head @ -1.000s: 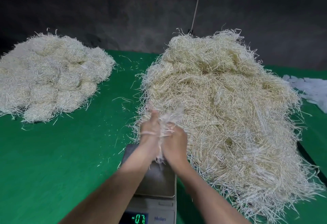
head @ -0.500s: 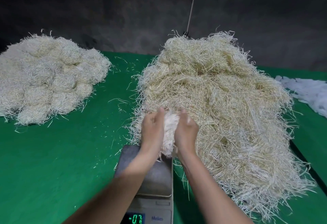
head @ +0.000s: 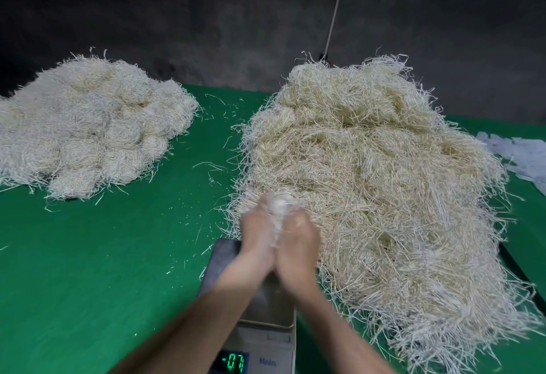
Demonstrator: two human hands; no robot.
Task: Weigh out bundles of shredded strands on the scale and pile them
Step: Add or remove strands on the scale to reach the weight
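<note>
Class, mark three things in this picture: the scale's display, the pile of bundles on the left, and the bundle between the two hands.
scale's display [head: 233,363]: head view, on the green digits.
pile of bundles [head: 88,125]: head view, middle of the heap.
bundle [head: 279,205]: head view, its pale top end.

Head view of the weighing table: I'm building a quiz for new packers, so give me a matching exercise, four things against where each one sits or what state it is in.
Things:
1. scale display
2. loose heap of strands
3. pile of bundles
4. handful of strands

Places or states:
a. far left on the green table
b. pressed between the left hand and the right hand
c. lit green digits at the bottom edge of the view
d. just right of the scale

Pairs: 1-c, 2-d, 3-a, 4-b.
</note>
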